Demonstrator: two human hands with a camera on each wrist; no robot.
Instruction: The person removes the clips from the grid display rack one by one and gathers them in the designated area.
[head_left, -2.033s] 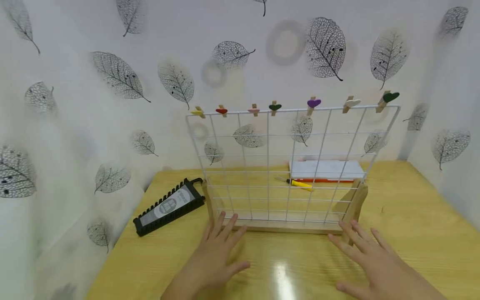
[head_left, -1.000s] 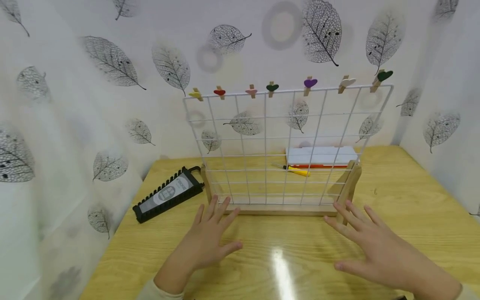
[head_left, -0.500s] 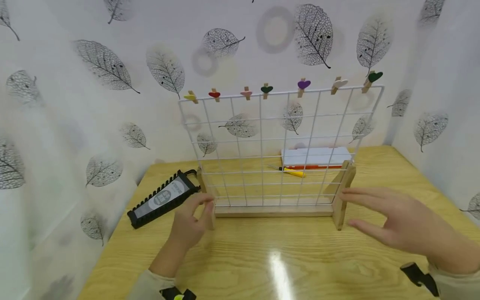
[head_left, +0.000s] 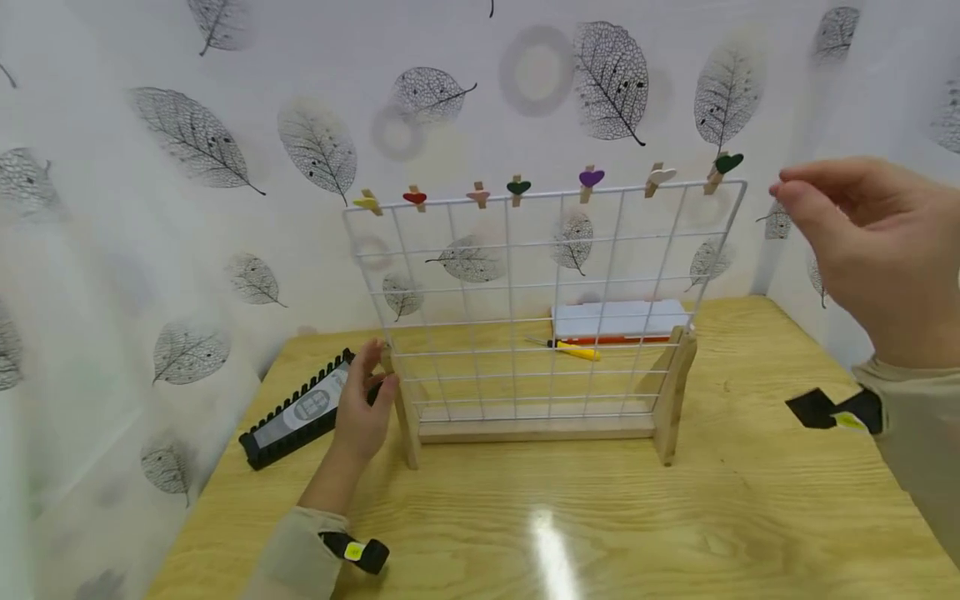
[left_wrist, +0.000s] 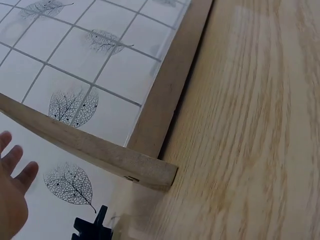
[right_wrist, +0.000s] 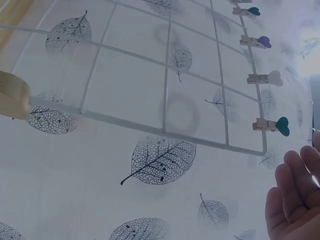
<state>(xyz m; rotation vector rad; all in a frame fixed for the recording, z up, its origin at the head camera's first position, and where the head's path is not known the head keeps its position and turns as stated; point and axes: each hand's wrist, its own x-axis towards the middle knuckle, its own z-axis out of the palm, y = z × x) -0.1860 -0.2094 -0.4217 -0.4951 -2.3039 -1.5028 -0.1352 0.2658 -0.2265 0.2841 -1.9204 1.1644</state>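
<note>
A white wire grid panel [head_left: 532,292] stands upright in a wooden base [head_left: 536,430] on the table. Along its top edge sit several wooden clothespins with coloured hearts, among them a purple one [head_left: 591,178] and a dark green one [right_wrist: 282,126] at the right end. My left hand [head_left: 365,408] is beside the top of the base's left upright [head_left: 403,408]; whether it touches the wood I cannot tell. Raised in the air right of the panel's top corner, my right hand [head_left: 885,242] holds nothing visible, its thumb and index tips close together, apart from the green-heart clothespin.
A black toothed rack [head_left: 300,412] lies on the table [head_left: 480,517] at the left, partly behind my left hand. Behind the panel are a yellow-handled screwdriver [head_left: 577,349] and a white and red case [head_left: 622,321]. A leaf-patterned curtain [head_left: 315,58] hangs behind.
Both hands have left the front of the base. The left moved up to the outer side of the left upright; the right rose beside the panel's top right corner. The panel slid left in view.
</note>
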